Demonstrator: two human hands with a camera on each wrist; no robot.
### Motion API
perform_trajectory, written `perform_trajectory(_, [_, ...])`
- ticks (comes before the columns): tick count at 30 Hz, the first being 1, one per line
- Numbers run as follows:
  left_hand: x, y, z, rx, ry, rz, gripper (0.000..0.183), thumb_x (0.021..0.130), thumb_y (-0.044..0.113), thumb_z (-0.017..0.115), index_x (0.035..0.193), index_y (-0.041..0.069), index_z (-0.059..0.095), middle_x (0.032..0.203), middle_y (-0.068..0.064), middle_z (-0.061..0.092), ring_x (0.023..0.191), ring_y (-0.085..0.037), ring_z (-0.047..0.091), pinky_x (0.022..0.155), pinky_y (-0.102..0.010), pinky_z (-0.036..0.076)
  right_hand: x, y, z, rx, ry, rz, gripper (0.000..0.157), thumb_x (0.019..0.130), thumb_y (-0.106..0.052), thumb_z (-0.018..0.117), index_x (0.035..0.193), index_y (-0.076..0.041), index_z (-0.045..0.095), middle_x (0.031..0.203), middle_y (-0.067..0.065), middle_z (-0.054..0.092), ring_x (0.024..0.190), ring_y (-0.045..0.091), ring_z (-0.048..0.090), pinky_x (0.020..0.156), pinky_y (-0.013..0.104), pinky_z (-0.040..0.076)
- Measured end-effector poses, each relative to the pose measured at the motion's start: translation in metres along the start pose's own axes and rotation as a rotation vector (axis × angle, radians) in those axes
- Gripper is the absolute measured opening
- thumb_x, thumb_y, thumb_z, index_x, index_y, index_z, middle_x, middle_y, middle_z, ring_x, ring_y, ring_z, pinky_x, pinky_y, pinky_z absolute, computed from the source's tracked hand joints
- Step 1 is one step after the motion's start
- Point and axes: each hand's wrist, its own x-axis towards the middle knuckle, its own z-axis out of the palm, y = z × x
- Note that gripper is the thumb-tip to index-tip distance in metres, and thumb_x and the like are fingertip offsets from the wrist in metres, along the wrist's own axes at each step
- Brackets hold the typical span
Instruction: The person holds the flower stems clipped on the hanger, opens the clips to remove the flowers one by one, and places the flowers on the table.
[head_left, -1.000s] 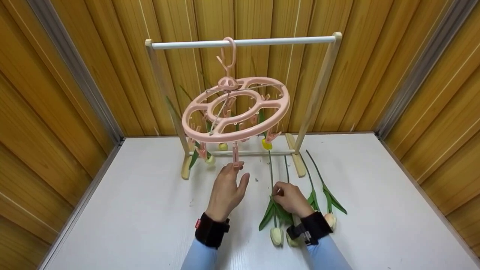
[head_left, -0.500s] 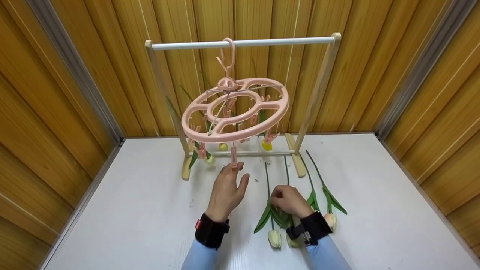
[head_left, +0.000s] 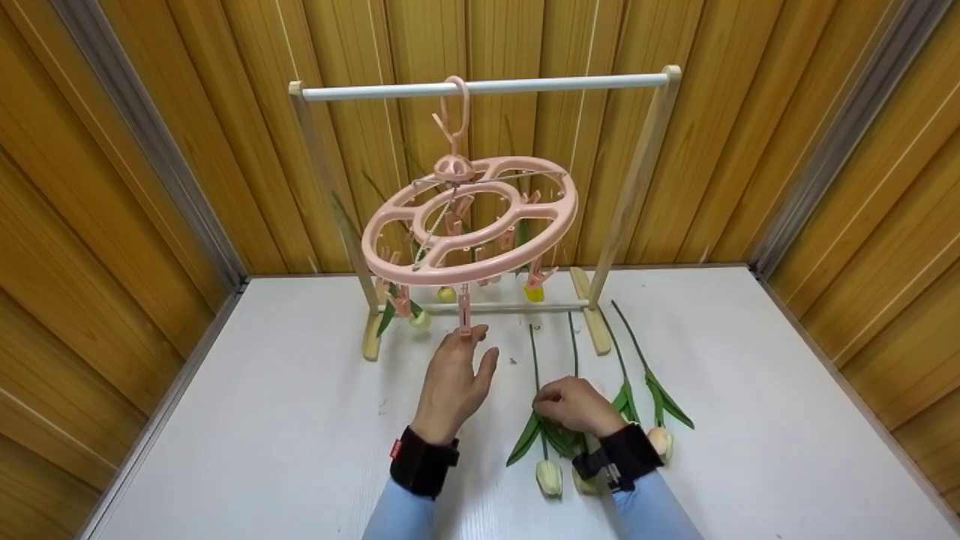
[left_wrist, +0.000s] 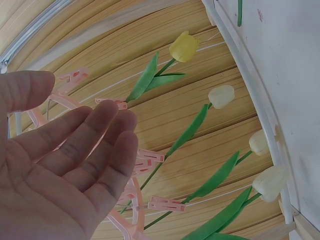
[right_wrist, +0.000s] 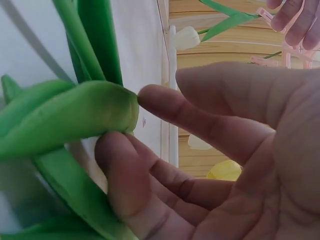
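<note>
My left hand (head_left: pixel 454 382) reaches up with its fingers extended, at a pink clothespin (head_left: pixel 464 313) that hangs from the front of a pink round clip hanger (head_left: pixel 480 271). The left wrist view shows an open palm holding nothing; whether a finger touches the clothespin is unclear. On the table, my right hand (head_left: pixel 577 406) has its curled fingertips at the leaf base of a pale tulip (head_left: pixel 550 478). In the right wrist view, the fingers pinch a green leaf (right_wrist: pixel 75 117) near its end; the stem there is hidden. A second pale tulip (head_left: pixel 585 484) lies partly under the right wrist.
The hanger hooks onto the white bar (head_left: pixel 570 82) of a wooden stand. Several tulips hang upside down from its clips, including a yellow tulip (left_wrist: pixel 184 47). Further right on the white table (head_left: pixel 765 390) lies a peach tulip (head_left: pixel 660 444). Wood-patterned walls surround the table.
The right hand has drawn the pale tulip slightly toward me and left, then shifted a little further along it. The hanger's front clothespin has swung slightly left. The left hand has stayed put.
</note>
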Motion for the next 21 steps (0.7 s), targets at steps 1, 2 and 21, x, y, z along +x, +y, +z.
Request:
perform_trajectory(1, [-0.0001,0.0000,0.0000,0.001,0.000,0.001,0.026,0.096,0.010,0.071,0.119,-0.001,0.068,0.106,-0.018,0.072,0.099,-0.034,0.070,0.085,-0.048,0.056,-0.0001,-0.0004,0.0003,0.002,-0.010,0.005,0.020,0.096,-0.013,0.067,0.103,0.002,0.078,0.083,0.007,0.072,0.065,0.011,0.058,0.060,0.032,0.050])
perform_trajectory(2, [-0.0002,-0.0003,0.0003,0.003,0.000,0.004,0.026,0.095,0.009,0.071,0.119,-0.001,0.068,0.106,-0.018,0.072,0.098,-0.034,0.070,0.085,-0.048,0.056,-0.0002,-0.0005,0.0005,-0.001,-0.018,0.008,0.021,0.097,-0.014,0.067,0.105,0.003,0.078,0.084,0.007,0.072,0.065,0.011,0.058,0.061,0.032,0.050])
perform_trajectory(21, [-0.0011,-0.0002,0.0008,0.027,0.000,0.016,0.026,0.096,0.012,0.071,0.119,-0.001,0.068,0.105,-0.015,0.072,0.096,-0.033,0.068,0.081,-0.047,0.056,0.0003,-0.0005,0.0023,-0.073,0.017,-0.028,0.027,0.098,-0.017,0.065,0.109,0.005,0.077,0.107,0.020,0.075,0.099,0.037,0.068,0.087,0.050,0.054])
